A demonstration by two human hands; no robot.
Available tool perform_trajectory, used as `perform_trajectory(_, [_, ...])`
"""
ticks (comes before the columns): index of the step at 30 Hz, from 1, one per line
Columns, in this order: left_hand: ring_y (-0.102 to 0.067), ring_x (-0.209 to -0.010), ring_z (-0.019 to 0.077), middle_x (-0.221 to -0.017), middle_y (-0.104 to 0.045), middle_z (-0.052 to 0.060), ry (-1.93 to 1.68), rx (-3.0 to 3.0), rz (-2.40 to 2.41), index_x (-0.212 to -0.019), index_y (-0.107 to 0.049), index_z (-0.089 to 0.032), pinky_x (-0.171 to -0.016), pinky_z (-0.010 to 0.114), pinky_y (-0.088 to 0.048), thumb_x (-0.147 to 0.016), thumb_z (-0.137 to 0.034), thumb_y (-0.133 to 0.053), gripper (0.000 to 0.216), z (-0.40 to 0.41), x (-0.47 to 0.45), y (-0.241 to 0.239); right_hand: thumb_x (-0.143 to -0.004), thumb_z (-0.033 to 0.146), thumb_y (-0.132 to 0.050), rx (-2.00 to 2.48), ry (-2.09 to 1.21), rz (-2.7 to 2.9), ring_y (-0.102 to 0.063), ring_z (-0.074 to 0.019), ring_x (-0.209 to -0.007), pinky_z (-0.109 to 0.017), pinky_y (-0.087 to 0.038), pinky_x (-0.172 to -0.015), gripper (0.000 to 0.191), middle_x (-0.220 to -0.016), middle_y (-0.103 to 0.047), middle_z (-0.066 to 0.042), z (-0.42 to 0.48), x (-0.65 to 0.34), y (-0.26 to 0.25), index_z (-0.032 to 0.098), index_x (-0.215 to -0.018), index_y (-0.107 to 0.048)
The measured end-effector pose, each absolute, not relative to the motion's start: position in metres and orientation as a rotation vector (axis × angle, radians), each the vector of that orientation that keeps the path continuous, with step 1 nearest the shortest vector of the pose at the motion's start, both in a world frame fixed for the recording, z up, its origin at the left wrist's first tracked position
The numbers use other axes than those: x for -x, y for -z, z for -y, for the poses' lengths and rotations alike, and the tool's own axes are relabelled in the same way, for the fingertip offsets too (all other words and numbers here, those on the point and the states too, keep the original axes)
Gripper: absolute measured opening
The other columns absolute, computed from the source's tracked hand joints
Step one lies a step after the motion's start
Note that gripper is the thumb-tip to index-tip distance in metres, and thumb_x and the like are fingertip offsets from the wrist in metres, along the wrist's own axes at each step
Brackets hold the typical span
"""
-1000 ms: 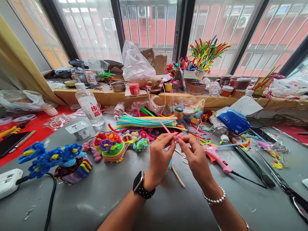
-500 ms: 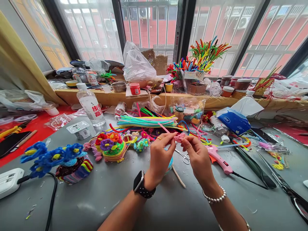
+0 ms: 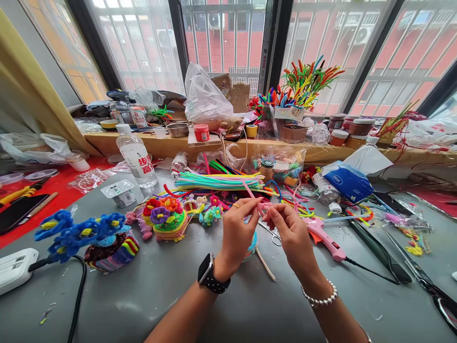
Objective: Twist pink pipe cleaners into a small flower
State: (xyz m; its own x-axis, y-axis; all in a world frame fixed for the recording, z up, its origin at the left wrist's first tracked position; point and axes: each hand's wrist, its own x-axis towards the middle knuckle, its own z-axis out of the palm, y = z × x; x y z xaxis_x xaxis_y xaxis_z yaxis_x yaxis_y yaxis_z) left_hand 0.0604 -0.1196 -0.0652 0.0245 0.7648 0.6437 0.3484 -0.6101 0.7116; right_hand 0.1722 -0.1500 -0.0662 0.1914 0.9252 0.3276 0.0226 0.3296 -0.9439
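Note:
A pink pipe cleaner (image 3: 249, 188) is pinched between both hands above the grey table, its straight end sticking up and to the left. My left hand (image 3: 238, 228), with a watch on the wrist, closes thumb and fingers on it. Fingertips of my right hand (image 3: 292, 231) grip its curled part close by. Beneath the hands lie small scissors (image 3: 275, 237), partly covered. A light blue piece (image 3: 252, 247) shows behind my left hand, beside a thin wooden stick (image 3: 266, 264).
A bundle of pipe cleaners (image 3: 217, 181) lies beyond the hands. Fuzzy flower cakes (image 3: 167, 219) and blue flowers (image 3: 85, 232) stand left, near a water bottle (image 3: 137, 157). On the right are a pink glue gun (image 3: 328, 238), large scissors (image 3: 424, 281) and a tissue pack (image 3: 348, 180).
Both hands stay nearly in place, fingers shifting slightly on the pink pipe cleaner. Its free end leans a little further right. The view has shifted slightly.

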Motion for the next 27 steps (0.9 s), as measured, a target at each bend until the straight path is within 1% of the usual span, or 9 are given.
perform_trajectory(3, [-0.064, -0.076, 0.0138, -0.086, -0.069, 0.006, -1.627, -1.983, -1.138, -0.093, -0.069, -0.016, -0.069, 0.024, -0.054, -0.078, -0.012, -0.053, 0.022, 0.118, -0.059, 0.066, -0.08, 0.04, -0.055, 1.029, -0.952, 1.223, -0.049, -0.0112, -0.057, -0.024, -0.043, -0.055, 0.023, -0.061, -0.053, 0.002, 0.15, -0.176, 0.062, 0.018, -0.074, -0.055])
perform_trajectory(5, [-0.064, -0.077, 0.0139, -0.088, -0.069, 0.006, -1.637, -2.004, -1.148, -0.094, -0.068, -0.017, -0.072, 0.024, -0.054, -0.078, -0.011, -0.053, 0.023, 0.118, -0.058, 0.067, -0.078, 0.042, -0.056, 1.006, -1.065, 1.271, -0.049, -0.0111, -0.058, -0.024, -0.043, -0.056, 0.025, -0.061, -0.052, 0.002, 0.151, -0.18, 0.06, 0.018, -0.071, -0.055])
perform_trajectory(9, [-0.064, -0.077, 0.0144, -0.088, -0.069, 0.005, -1.654, -1.993, -1.185, -0.094, -0.068, -0.018, -0.072, 0.026, -0.054, -0.078, -0.014, -0.053, 0.022, 0.118, -0.058, 0.066, -0.072, 0.039, -0.064, 1.01, -1.159, 1.314, -0.057, -0.0148, -0.073, -0.028, -0.049, -0.068, 0.021, -0.076, -0.06, -0.001, 0.151, -0.187, 0.057, 0.019, -0.075, -0.057])
perform_trajectory(11, [-0.065, -0.075, 0.0138, -0.088, -0.068, 0.005, -1.656, -1.981, -1.182, -0.093, -0.068, -0.018, -0.069, 0.025, -0.054, -0.078, -0.014, -0.053, 0.021, 0.119, -0.058, 0.065, -0.071, 0.038, -0.066, 1.011, -1.161, 1.296, -0.059, -0.0163, -0.077, -0.03, -0.05, -0.07, 0.021, -0.08, -0.062, -0.002, 0.151, -0.188, 0.056, 0.019, -0.077, -0.056])
perform_trajectory(13, [-0.064, -0.073, 0.0132, -0.086, -0.068, 0.005, -1.661, -1.986, -1.168, -0.091, -0.068, -0.017, -0.067, 0.023, -0.054, -0.077, -0.014, -0.054, 0.02, 0.119, -0.057, 0.064, -0.072, 0.038, -0.064, 1.006, -1.112, 1.278, -0.059, -0.0157, -0.073, -0.029, -0.05, -0.068, 0.021, -0.075, -0.061, -0.001, 0.151, -0.187, 0.056, 0.019, -0.076, -0.055])
perform_trajectory(16, [-0.064, -0.071, 0.0129, -0.086, -0.068, 0.005, -1.666, -1.987, -1.163, -0.09, -0.068, -0.017, -0.065, 0.023, -0.054, -0.077, -0.014, -0.054, 0.019, 0.118, -0.056, 0.063, -0.074, 0.04, -0.062, 1.029, -0.999, 1.271, -0.054, -0.0121, -0.059, -0.025, -0.048, -0.058, 0.022, -0.062, -0.055, 0.002, 0.151, -0.185, 0.055, 0.019, -0.073, -0.055])
perform_trajectory(18, [-0.064, -0.071, 0.0127, -0.086, -0.068, 0.005, -1.653, -1.993, -1.166, -0.09, -0.068, -0.017, -0.065, 0.023, -0.054, -0.077, -0.014, -0.054, 0.019, 0.117, -0.055, 0.062, -0.074, 0.041, -0.061, 1.052, -0.979, 1.284, -0.051, -0.0106, -0.054, -0.023, -0.045, -0.052, 0.023, -0.06, -0.054, 0.002, 0.151, -0.185, 0.055, 0.018, -0.073, -0.056])
perform_trajectory(23, [-0.063, -0.071, 0.0127, -0.085, -0.067, 0.005, -1.634, -2.059, -1.2, -0.091, -0.068, -0.016, -0.068, 0.025, -0.053, -0.077, -0.013, -0.054, 0.02, 0.116, -0.052, 0.061, -0.072, 0.036, -0.065, 1.062, -1.056, 1.385, -0.05, -0.0105, -0.06, -0.021, -0.041, -0.051, 0.02, -0.066, -0.053, 0.002, 0.152, -0.19, 0.055, 0.018, -0.072, -0.055])
perform_trajectory(27, [-0.063, -0.071, 0.0133, -0.083, -0.067, 0.005, -1.633, -2.102, -1.218, -0.091, -0.068, -0.016, -0.069, 0.025, -0.053, -0.075, -0.01, -0.054, 0.022, 0.115, -0.052, 0.062, -0.073, 0.033, -0.063, 1.007, -1.175, 1.502, -0.05, -0.0112, -0.065, -0.022, -0.04, -0.054, 0.02, -0.072, -0.055, 0.0, 0.153, -0.194, 0.051, 0.018, -0.067, -0.052])
